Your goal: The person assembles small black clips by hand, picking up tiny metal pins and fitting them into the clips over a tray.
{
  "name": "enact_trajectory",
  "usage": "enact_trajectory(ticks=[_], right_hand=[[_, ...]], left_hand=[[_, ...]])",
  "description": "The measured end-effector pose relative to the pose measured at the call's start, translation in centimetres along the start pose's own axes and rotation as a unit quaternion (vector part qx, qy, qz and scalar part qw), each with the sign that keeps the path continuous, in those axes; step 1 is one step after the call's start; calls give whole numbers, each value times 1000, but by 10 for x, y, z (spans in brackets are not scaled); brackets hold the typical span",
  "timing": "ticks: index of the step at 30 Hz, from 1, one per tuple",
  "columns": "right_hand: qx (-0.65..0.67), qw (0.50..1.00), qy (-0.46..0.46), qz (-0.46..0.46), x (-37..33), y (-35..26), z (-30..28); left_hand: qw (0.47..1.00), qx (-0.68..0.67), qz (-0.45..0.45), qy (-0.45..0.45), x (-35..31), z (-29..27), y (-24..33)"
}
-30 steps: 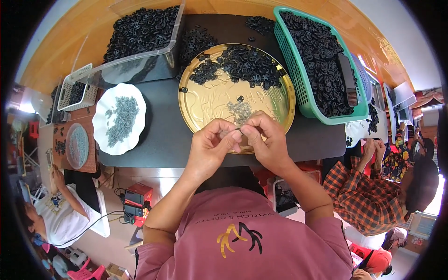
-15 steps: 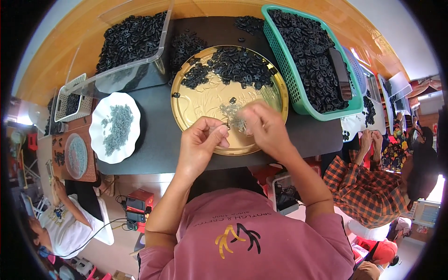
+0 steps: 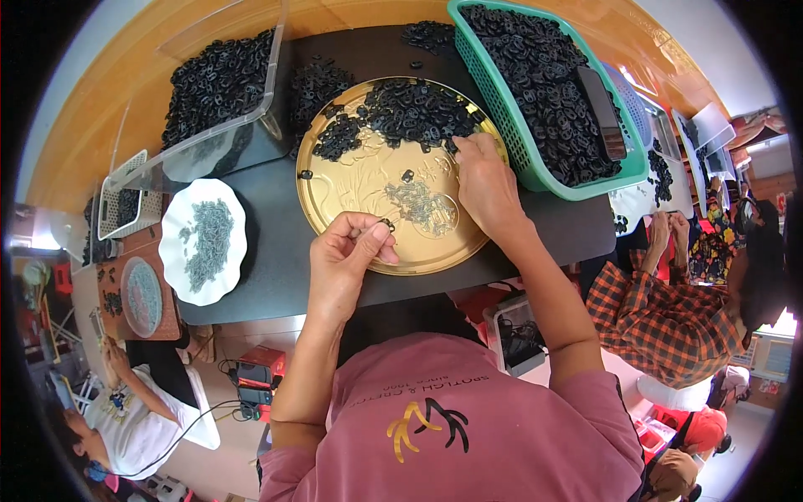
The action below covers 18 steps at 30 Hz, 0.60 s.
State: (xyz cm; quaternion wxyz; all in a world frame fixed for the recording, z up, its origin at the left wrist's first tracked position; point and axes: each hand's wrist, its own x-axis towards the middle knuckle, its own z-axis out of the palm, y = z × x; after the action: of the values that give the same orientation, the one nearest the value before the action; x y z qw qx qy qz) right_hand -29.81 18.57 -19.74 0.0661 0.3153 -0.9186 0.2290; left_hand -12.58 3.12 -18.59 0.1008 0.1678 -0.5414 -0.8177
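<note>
My left hand (image 3: 347,247) is above the near edge of a round gold tray (image 3: 335,197), its thumb and forefinger closed on a small black plastic piece (image 3: 386,224). My right hand (image 3: 488,184) reaches over the tray's right side, fingertips together at the edge of a pile of black looped plastic pieces (image 3: 418,113). Whatever those fingertips pinch is hidden among the dark pieces. Between my hands, small clear or metallic parts (image 3: 422,207) lie scattered on the tray, with a single black piece (image 3: 407,176) beside them.
A green basket (image 3: 525,146) full of black pieces stands right of the tray, a dark phone-like slab (image 3: 604,117) on top. Left are a clear bin (image 3: 268,109) of black pieces and a white scalloped plate (image 3: 174,243) of grey pins. Other people sit on both sides.
My right hand has moved away from my left, across the tray to the black pile. My left hand keeps its pinch on the black piece, and the view has shifted slightly.
</note>
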Motion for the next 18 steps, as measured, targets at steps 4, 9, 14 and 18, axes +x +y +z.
enact_trajectory(ticks=[4,9,14,18], right_hand=[[-16,999,-29,23,0,-4,-3],[18,1000,-5,1,-4,-2,-7],[42,999,12,-8,-2,1,-6],[19,1000,17,-13,4,-1,-2]], left_hand=[[1000,-11,1,-4,0,2,1],[1000,-14,0,-3,0,3,3],[1000,-10,0,3,1,5,3],[1000,-11,-3,3,1,8,3]])
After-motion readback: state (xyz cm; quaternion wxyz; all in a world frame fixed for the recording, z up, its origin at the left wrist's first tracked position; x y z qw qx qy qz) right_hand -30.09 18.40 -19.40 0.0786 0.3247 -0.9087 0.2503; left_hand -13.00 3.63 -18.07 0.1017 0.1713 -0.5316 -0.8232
